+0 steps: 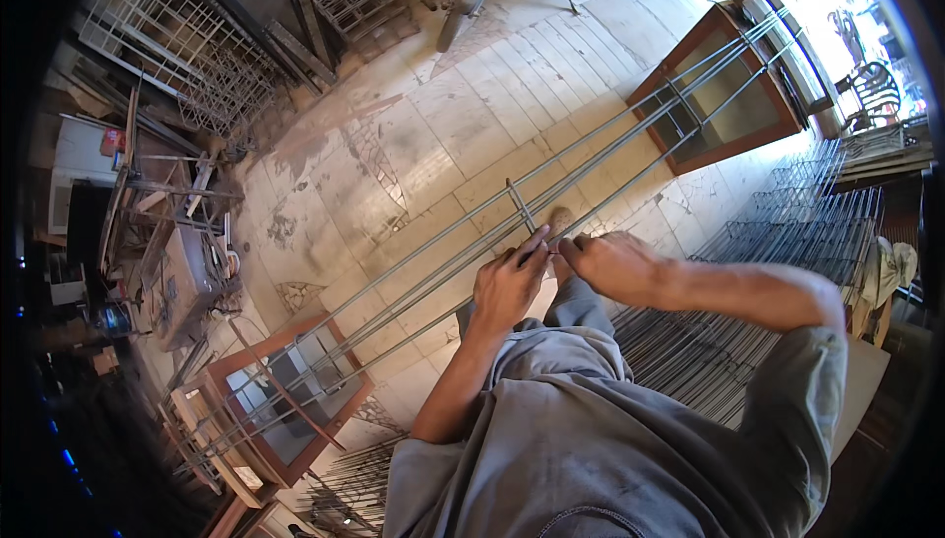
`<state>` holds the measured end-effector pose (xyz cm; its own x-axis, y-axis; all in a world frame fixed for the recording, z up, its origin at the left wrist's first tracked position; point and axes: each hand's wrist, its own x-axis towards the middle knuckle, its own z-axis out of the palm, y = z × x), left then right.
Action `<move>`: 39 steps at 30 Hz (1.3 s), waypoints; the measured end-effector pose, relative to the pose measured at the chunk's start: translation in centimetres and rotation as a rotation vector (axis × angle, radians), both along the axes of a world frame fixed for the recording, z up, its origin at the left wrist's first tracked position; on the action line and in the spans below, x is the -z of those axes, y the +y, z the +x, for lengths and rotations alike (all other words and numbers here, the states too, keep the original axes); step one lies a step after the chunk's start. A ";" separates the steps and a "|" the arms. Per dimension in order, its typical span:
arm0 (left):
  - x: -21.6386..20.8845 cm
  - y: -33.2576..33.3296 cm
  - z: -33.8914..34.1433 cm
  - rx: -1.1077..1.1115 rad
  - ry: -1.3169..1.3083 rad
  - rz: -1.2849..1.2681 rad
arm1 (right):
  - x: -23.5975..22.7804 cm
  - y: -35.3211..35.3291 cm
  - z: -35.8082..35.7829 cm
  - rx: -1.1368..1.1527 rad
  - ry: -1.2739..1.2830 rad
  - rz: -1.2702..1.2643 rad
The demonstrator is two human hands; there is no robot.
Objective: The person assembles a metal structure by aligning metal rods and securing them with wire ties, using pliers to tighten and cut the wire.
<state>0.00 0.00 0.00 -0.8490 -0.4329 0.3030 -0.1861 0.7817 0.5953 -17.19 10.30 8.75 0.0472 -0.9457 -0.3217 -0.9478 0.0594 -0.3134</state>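
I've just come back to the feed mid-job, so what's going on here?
A person has both hands close together at the near rod of several long metal rods. The left hand and right hand are by the near end of a crosspiece; exactly what the fingers pinch is too small to tell. The rods span two wood-framed cabinets, the left cabinet and the right cabinet.

text: none legible | labels, numbers: none legible | signs: none legible
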 end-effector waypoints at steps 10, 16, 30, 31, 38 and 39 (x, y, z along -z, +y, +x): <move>-0.9 0.3 -1.3 -0.139 0.037 -0.016 | -0.2 -7.0 -4.9 -0.221 0.132 -0.185; -1.1 0.8 -1.4 -0.158 0.022 -0.011 | 2.7 -8.4 -5.4 0.019 -0.046 -0.167; -1.6 1.0 -1.0 -0.137 0.019 0.097 | 6.4 -7.5 -4.4 0.001 0.130 -0.415; -1.7 0.8 -0.9 -0.107 -0.004 0.102 | 6.7 -7.4 -4.3 -0.008 0.150 -0.441; -1.1 -0.1 -1.0 0.029 -0.029 0.104 | 6.6 -7.1 -4.2 0.007 0.235 -0.363; -1.1 -0.3 -1.0 0.042 -0.034 0.115 | 6.0 -7.0 -4.2 0.000 0.236 -0.334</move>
